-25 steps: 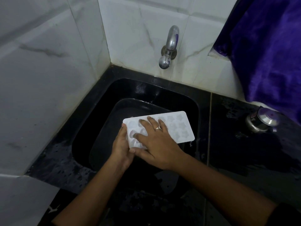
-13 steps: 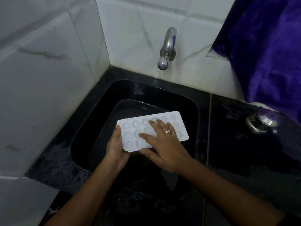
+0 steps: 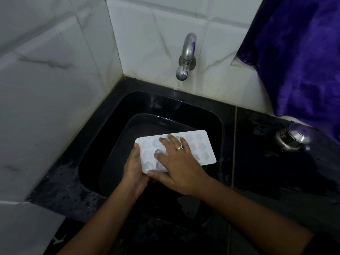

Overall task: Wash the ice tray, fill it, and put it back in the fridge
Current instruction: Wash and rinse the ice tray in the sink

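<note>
Beyond my right hand (image 3: pixel 179 162), open air runs up to the curved chrome tap (image 3: pixel 185 56). The white marble-tiled wall (image 3: pixel 46 89) stands near, left of my left hand (image 3: pixel 135 168). The white plastic ice tray (image 3: pixel 202 146) I hold covers part of the black sink (image 3: pixel 165 103) below. Rightward stand a steel lidded pot (image 3: pixel 292 138) and a hanging purple cloth (image 3: pixel 303 52).

White ice tray (image 3: pixel 200 148) held over black sink (image 3: pixel 211 115). Left hand (image 3: pixel 134 172) grips its end. Right hand (image 3: pixel 178 162) lies flat on top.

White ice tray (image 3: pixel 199 147) with moulded shapes, held level over the black sink (image 3: pixel 117 115).
</note>
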The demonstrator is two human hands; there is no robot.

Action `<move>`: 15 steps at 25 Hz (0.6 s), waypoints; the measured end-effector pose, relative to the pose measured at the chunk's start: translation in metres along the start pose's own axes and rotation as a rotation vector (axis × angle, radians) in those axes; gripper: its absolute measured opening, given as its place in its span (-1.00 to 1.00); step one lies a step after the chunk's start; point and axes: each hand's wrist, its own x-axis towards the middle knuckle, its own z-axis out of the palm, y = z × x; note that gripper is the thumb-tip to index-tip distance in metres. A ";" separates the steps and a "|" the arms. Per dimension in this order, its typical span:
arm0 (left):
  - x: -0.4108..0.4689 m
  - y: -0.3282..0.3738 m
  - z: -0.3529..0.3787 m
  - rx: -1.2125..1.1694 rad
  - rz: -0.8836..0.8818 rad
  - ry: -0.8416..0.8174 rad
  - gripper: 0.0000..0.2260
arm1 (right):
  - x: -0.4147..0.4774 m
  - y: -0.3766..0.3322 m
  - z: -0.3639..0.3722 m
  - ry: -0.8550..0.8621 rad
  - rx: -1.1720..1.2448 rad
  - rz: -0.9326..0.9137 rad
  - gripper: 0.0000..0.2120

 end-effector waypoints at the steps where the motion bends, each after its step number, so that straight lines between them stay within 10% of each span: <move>1: -0.001 0.001 -0.001 0.001 0.002 -0.006 -0.44 | 0.000 0.002 -0.001 -0.006 -0.007 -0.008 -0.35; 15: 0.006 0.010 0.004 0.001 0.002 -0.007 -0.43 | -0.003 0.001 -0.008 0.001 -0.016 0.047 -0.33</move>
